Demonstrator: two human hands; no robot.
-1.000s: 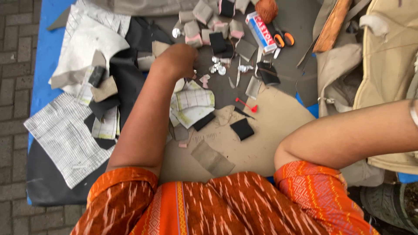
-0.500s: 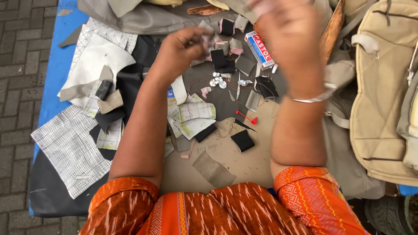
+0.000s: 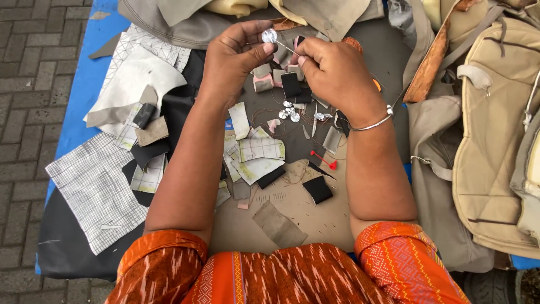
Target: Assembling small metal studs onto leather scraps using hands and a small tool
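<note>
Silver disc (image 3: 269, 35) at upper centre of the frame, left hand (image 3: 235, 56) pinching it between thumb and fingers. Right hand (image 3: 332, 73) just beside, pinching a thin needle (image 3: 286, 47) touching the disc. More discs (image 3: 289, 112) lying below among scraps (image 3: 259, 151). Tan bag (image 3: 495, 129) sitting at right.

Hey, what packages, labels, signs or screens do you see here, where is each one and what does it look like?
None show: no package, label, sign or screen. Only fabric scraps on the brown mat, beige bags to the right, and the left hand pinching a shiny disc while the right hand pinches a thin pin at it.
</note>
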